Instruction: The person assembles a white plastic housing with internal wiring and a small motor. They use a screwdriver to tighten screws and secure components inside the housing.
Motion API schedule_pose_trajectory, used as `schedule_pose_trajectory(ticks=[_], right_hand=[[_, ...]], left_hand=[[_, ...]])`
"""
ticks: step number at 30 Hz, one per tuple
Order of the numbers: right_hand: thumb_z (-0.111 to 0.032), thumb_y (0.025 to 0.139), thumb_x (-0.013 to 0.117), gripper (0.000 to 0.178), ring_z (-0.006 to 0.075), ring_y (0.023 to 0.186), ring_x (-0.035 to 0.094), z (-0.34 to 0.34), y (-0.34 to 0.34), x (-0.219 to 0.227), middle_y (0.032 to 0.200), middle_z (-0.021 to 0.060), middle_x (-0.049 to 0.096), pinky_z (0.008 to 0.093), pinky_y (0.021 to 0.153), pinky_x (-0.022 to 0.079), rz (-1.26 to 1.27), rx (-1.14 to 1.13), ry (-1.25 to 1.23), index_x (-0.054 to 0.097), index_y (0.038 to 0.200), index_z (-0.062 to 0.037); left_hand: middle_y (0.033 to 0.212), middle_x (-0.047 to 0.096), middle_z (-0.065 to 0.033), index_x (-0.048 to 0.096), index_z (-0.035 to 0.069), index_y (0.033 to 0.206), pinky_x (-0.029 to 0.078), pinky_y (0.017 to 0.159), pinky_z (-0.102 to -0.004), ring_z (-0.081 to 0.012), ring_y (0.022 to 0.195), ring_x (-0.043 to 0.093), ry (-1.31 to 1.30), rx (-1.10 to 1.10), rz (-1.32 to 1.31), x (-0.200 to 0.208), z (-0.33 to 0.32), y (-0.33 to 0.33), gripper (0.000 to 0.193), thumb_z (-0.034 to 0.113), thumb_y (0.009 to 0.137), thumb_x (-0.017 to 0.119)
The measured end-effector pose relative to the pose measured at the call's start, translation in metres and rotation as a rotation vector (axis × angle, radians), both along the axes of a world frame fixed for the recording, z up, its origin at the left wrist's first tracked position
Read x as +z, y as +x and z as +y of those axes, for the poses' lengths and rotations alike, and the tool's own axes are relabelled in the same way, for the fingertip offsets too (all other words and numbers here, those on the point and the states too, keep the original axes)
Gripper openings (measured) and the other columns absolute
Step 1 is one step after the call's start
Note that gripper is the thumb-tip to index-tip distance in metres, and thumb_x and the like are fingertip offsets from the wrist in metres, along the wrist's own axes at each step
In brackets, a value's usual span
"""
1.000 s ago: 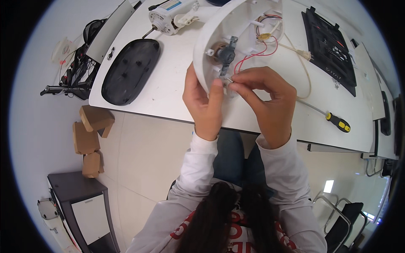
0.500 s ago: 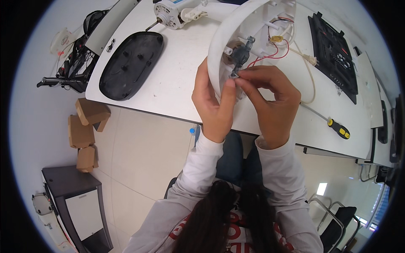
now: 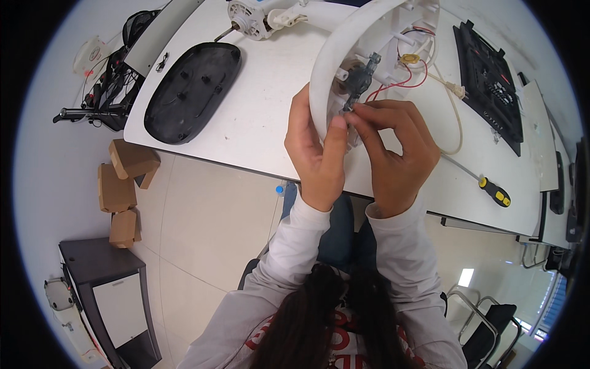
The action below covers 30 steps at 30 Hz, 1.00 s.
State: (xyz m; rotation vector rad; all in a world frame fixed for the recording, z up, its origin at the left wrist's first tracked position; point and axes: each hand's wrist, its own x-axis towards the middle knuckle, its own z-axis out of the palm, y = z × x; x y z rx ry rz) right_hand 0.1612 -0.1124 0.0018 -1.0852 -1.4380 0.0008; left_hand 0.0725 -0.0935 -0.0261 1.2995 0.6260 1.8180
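Observation:
My left hand [image 3: 316,154] is closed on the near rim of a white plastic housing [image 3: 321,74], its thumb on the inner side. The housing is tilted so that its hollow side faces right. Inside sits a dark grey plastic part [image 3: 360,81], long and narrow with a wider middle. At that part's lower end my right hand [image 3: 402,144] is closed in a pinch of thumb and forefinger, touching my left thumb. Whatever lies between those fingertips is hidden. Red wires [image 3: 402,84] and a small yellow piece [image 3: 409,59] show deeper in the housing.
On the white table lie a black oval cover [image 3: 192,92], a white motor unit [image 3: 249,19], a power plug [image 3: 456,90], a black tool case [image 3: 488,86] and a yellow-black screwdriver [image 3: 495,192]. Cardboard boxes [image 3: 117,187] and a dark cabinet [image 3: 101,264] stand at left.
The housing and both hands sit slightly farther right in the picture, partly because the view has shifted. The grip and the pinch look the same.

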Motion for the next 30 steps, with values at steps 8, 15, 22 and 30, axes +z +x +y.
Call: schedule_pose_trajectory(ticks=[8, 15, 22, 30], right_hand=[[0.0, 0.064, 0.072, 0.017, 0.0161, 0.06, 0.058, 0.003, -0.004, 0.004, 0.075, 0.0042, 0.06, 0.0245, 0.049, 0.046, 0.036, 0.019, 0.022, 0.064, 0.078, -0.0046], [0.001, 0.063, 0.071, 0.02, 0.017, 0.063, 0.058, 0.004, 0.0, -0.006, 0.076, 0.0037, 0.06, 0.025, 0.053, 0.046, -0.037, -0.008, 0.102, 0.066, 0.08, -0.0059], [0.001, 0.063, 0.071, 0.021, 0.0195, 0.065, 0.057, 0.005, 0.002, -0.007, 0.076, 0.0045, 0.06, 0.0273, 0.053, 0.044, -0.101, -0.034, 0.152, 0.065, 0.081, -0.0054], [0.002, 0.063, 0.07, 0.019, 0.0191, 0.064, 0.056, 0.006, 0.0, -0.004, 0.077, 0.0045, 0.06, 0.0272, 0.053, 0.044, -0.091, -0.055, 0.145, 0.065, 0.08, -0.005]], left_hand=[[0.111, 0.049, -0.0114, 0.041, -0.004, 0.12, 0.038, 0.086, -0.0282, -0.0165, 0.097, 0.049, -0.01, -0.037, -0.012, -0.001, 0.0, -0.001, 0.04, 0.014, 0.085, 0.05], [0.108, 0.05, -0.0109, 0.043, -0.004, 0.118, 0.038, 0.086, -0.0279, -0.0162, 0.097, 0.048, 0.008, -0.011, -0.004, -0.001, 0.0, -0.001, 0.04, 0.016, 0.085, 0.05], [0.107, 0.051, -0.0102, 0.043, -0.004, 0.118, 0.039, 0.082, -0.026, -0.014, 0.092, 0.049, 0.009, -0.015, -0.022, -0.001, 0.0, 0.0, 0.041, 0.018, 0.085, 0.051], [0.107, 0.051, -0.0099, 0.042, -0.004, 0.118, 0.04, 0.081, -0.0261, -0.0145, 0.093, 0.049, 0.012, 0.009, 0.004, -0.002, 0.001, 0.001, 0.04, 0.017, 0.085, 0.051]])
